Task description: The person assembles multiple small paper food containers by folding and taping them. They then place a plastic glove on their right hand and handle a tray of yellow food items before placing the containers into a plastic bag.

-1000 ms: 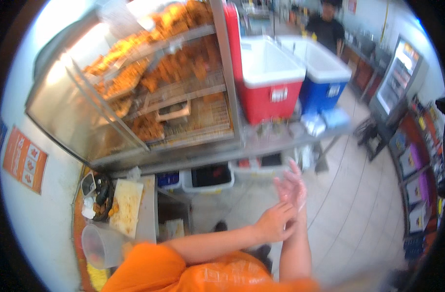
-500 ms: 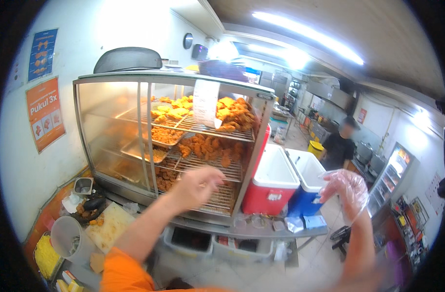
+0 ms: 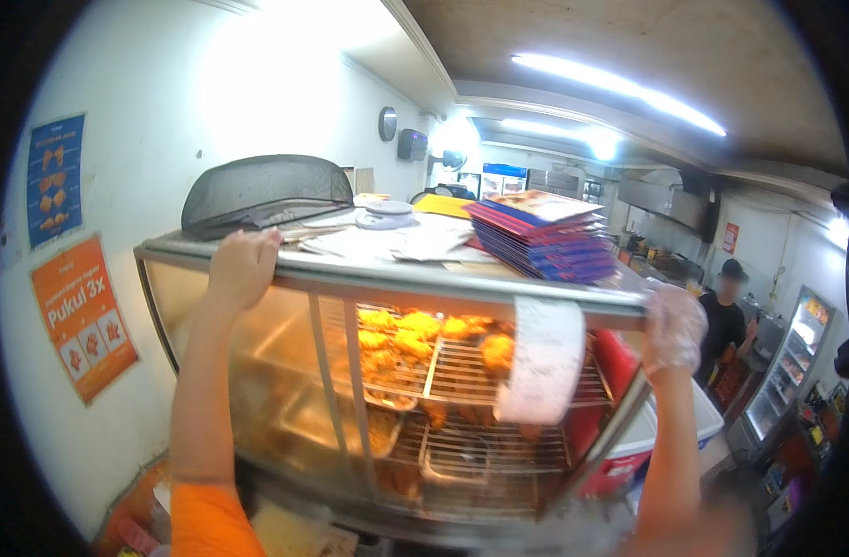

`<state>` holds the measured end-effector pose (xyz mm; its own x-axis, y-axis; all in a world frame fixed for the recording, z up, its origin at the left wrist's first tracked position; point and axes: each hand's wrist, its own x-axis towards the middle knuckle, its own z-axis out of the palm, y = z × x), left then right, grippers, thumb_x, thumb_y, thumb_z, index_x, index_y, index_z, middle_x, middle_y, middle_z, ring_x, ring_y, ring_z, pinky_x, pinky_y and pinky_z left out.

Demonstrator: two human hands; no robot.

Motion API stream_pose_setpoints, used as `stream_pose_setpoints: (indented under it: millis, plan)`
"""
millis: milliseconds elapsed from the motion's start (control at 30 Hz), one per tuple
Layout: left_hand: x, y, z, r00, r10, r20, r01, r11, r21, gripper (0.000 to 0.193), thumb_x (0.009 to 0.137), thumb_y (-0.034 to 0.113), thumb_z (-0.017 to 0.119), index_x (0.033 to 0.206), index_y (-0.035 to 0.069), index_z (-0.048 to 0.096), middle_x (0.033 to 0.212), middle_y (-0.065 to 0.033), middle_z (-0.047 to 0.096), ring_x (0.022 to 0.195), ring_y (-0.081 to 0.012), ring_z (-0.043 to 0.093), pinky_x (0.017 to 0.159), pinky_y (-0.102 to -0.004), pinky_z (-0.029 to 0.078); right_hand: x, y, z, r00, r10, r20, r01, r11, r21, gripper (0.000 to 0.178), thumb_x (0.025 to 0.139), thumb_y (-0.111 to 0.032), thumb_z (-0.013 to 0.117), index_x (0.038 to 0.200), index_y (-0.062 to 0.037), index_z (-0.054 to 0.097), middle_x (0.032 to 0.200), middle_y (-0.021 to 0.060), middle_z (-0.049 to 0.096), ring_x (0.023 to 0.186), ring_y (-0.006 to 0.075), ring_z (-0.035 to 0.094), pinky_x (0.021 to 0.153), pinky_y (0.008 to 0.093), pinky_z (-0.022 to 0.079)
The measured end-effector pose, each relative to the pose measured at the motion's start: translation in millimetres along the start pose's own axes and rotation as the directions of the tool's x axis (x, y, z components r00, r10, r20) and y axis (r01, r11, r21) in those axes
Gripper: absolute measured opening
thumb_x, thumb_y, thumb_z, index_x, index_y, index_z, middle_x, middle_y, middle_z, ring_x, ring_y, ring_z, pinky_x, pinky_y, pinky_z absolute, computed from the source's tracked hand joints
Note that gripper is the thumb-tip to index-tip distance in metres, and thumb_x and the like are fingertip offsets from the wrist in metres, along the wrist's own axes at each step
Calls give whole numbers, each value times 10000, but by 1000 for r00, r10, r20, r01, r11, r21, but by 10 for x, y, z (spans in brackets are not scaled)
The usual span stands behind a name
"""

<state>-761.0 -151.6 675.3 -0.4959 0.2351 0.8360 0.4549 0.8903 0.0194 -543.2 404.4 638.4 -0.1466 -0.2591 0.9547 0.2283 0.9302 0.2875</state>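
Observation:
A glass-fronted food display cabinet (image 3: 415, 278) with a metal frame fills the middle of the view. My left hand (image 3: 246, 267), bare, has its fingers curled over the left part of its top front edge. In a clear plastic glove, my right hand (image 3: 673, 330) grips the right end of that same edge. Behind the glass, pieces of fried chicken (image 3: 410, 332) lie on wire racks (image 3: 475, 371). A white paper slip (image 3: 543, 357) hangs from the front edge between my hands, nearer the right one.
On the cabinet top are a black mesh food cover (image 3: 266, 195), loose white papers (image 3: 387, 243) and a stack of purple-blue folded boxes or cards (image 3: 545, 237). A red cooler (image 3: 615, 473) stands to the right. Farther back is a person in black (image 3: 724, 320), near an upright glass-door fridge (image 3: 784, 357).
My view has come closer to the cabinet and its top now shows. Both hands, earlier raised in front of it, have moved onto its top front edge.

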Motion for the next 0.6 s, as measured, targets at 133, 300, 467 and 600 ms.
stream_pose_setpoints:
  millis: [133,300,467,600]
  plan:
    - [-81,-22,47,999,12,-48,-15,998,-58,459,1014,196,360,1150,-4,751,1235,-185,725,1149,-398,656,1111,-503,431,-228,30,312,923,381,-61,-353,898,262,260,1012,-179,537,1002,-16,738,1018,157,724,994,339,668,944,466,493]
    - [-77,116,-32,991,14,-130,-26,996,-86,436,1002,161,377,1160,17,757,1249,-190,721,1190,-358,659,1128,-511,423,-356,167,283,997,-24,-78,14,992,-121,242,1018,-53,544,1248,-23,613,1195,169,680,1148,365,635,1038,496,485]
    - [-66,155,-47,997,-26,-69,21,997,-76,481,989,175,336,1199,17,739,1340,-196,680,1243,-367,620,1161,-495,388,-481,372,284,992,-116,41,120,988,-95,437,1000,-18,574,1423,-45,470,1303,198,622,1219,397,616,1079,523,471]
    - [-62,171,-53,999,-22,-41,19,998,-65,490,966,200,342,1221,13,717,1353,-208,667,1262,-358,608,1162,-471,384,-550,434,256,994,-84,73,92,989,-115,447,1022,-53,561,1452,-40,435,1312,221,612,1220,403,617,1082,523,472]
